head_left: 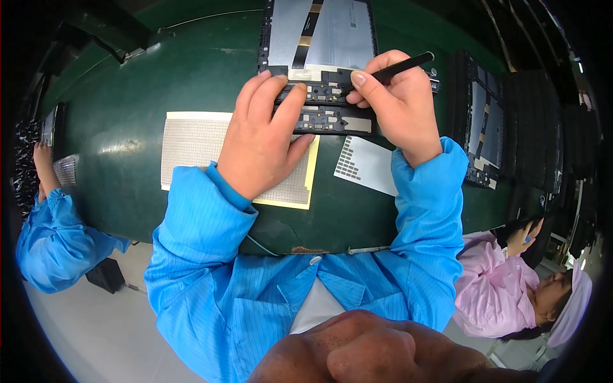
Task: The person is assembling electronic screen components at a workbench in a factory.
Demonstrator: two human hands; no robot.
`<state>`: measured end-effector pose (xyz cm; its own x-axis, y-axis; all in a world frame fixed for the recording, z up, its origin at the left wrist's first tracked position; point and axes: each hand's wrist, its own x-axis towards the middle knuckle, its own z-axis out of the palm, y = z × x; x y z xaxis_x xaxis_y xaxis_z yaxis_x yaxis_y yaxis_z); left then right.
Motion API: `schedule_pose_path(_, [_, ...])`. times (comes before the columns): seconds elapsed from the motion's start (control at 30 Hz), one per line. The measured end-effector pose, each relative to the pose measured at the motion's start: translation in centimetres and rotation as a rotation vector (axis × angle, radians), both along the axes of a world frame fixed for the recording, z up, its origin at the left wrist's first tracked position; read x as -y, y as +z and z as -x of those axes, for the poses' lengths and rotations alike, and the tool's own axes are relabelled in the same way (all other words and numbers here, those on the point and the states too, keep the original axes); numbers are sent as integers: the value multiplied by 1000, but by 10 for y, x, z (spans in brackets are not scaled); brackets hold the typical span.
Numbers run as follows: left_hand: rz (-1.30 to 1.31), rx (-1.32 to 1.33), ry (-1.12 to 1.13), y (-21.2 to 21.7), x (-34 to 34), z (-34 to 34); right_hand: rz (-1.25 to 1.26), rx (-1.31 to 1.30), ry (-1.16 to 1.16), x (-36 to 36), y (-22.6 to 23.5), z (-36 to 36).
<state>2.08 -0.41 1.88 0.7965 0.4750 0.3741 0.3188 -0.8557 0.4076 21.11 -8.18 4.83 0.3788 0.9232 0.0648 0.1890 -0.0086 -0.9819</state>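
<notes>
A tablet-like display panel (pixel 348 38) lies at the far middle of the green table, with a grey back, a black frame and a dark ribbon cable. Along its near end run two black strips (pixel 356 125) with small metal parts. My left hand (pixel 258 140) grips this near end, fingertips on top and thumb at the near edge. Pinched in my right hand (pixel 408 102) is a pair of black tweezers (pixel 410 64). Their tip is down at the upper strip, partly hidden by my fingers, so whether they hold anything cannot be seen.
A gridded sheet with a yellow border (pixel 195 143) lies partly under my left hand. Right of it is a white sheet with small dark stickers (pixel 367 167). Panels in black frames (pixel 482 127) stand stacked at right. Co-workers in blue (pixel 57 236) and pink (pixel 495 281) sit either side.
</notes>
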Motion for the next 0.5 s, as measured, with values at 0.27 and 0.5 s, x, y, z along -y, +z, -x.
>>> schedule_pose_path(0.27, [4, 8, -1, -1, -2, 1, 0, -83, -11, -1, -1, -3])
schedule_pose_path(0.5, [0, 1, -2, 0, -1, 0, 11, -47, -7, -2, -2, -3])
